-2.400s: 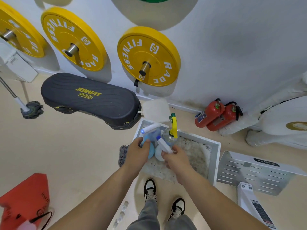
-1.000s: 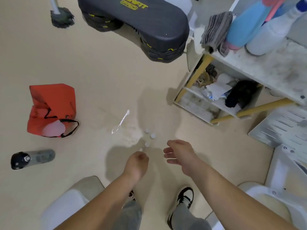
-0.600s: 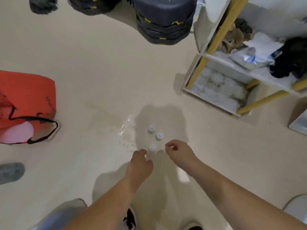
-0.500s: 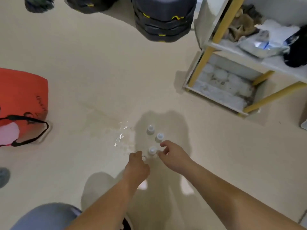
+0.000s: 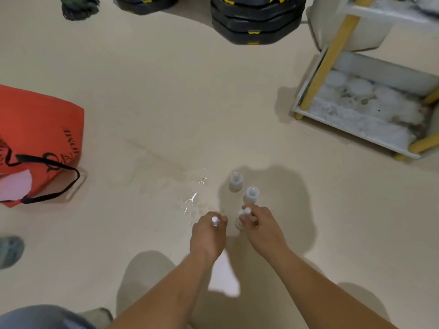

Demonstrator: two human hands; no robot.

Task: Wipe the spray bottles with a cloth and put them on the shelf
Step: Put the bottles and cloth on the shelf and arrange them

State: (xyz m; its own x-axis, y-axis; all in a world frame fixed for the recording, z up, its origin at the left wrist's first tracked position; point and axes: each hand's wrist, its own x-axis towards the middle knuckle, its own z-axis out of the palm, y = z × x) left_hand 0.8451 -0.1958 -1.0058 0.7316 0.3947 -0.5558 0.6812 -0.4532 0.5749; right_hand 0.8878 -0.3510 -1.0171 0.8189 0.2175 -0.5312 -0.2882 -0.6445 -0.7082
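Our left hand point(image 5: 207, 236) is gripping a first bottle point(image 5: 215, 221) low over the floor point(image 5: 142, 91), fingers curled round it so that only its white cap is showing above the knuckles. Our right hand point(image 5: 261, 227) is pinching the top of a second bottle point(image 5: 242, 214) just beside it, thumb and fingers clamped on the cap while the pale body is standing underneath.

Two more are waiting upright just beyond that hand: a third bottle point(image 5: 251, 194) close to it and a fourth bottle point(image 5: 235, 181) a little farther out. A wet patch point(image 5: 190, 200) is glinting on the floor to their left, so we are judging that the plastic may be damp and slippery.

We are reckoning these bottles light, thin-walled and easy to tip. A hold round the body, below the cap, is looking safer to us than a pinch on the cap alone — the cap could pull loose or let the bottle swing.

The shelf point(image 5: 361, 115) is standing well apart to the upper right, its bottom tier looking dusty — so we are expecting a short carry with each bottle kept upright.
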